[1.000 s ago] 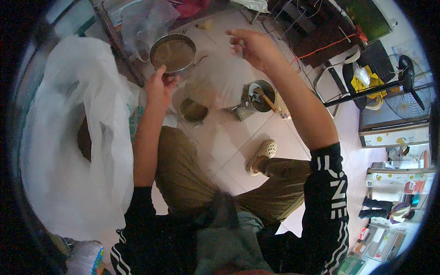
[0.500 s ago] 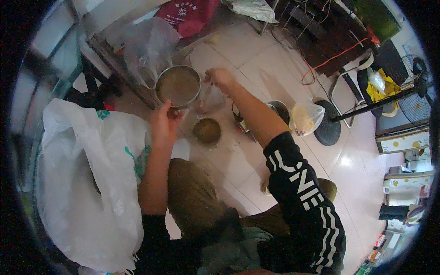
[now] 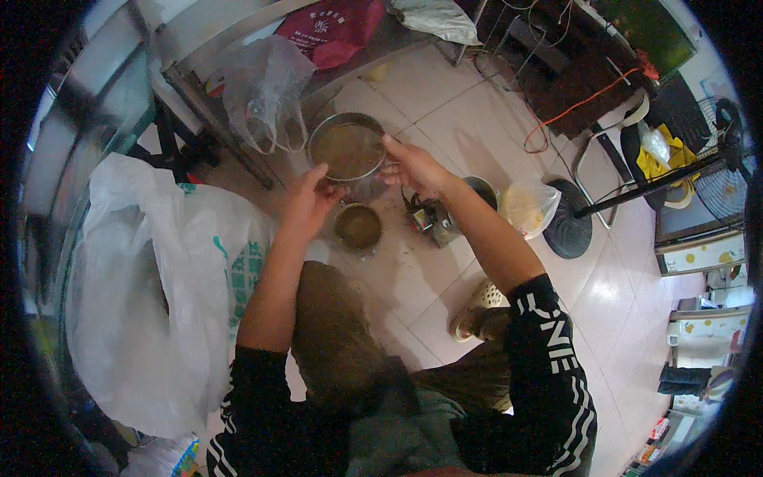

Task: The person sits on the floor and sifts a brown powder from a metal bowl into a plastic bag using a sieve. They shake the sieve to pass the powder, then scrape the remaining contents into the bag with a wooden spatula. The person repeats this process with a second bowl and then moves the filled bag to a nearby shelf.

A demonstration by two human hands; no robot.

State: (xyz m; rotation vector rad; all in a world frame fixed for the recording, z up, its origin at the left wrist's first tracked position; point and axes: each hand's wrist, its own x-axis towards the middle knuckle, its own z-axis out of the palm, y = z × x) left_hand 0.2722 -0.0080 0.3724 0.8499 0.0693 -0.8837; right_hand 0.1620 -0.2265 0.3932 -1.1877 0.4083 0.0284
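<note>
Both my hands hold a round, metal-rimmed sieve [image 3: 347, 149] with a brownish inside, tilted above the floor. My left hand [image 3: 310, 199] grips its near-left rim, thumb on top and fingers beneath. My right hand [image 3: 413, 168] pinches the right side of the rim, with its thumb over the edge. Just below the sieve, partly hidden, is something see-through that looks like thin plastic. Closer to me, a small round bowl [image 3: 358, 226] with brown contents stands on the tiles.
A large white woven sack [image 3: 151, 318] stands at my left. Right of the bowl are a small metal machine [image 3: 433, 222], a metal container [image 3: 481, 191] and a tied plastic bag [image 3: 528, 208]. A fan's round base [image 3: 568, 219] lies beyond. A clear bag [image 3: 266, 95] hangs at the far left.
My right hand has come back toward the sieve and taken its right rim, leaving the clear plastic. The sieve has shifted right with my left hand still on it.
</note>
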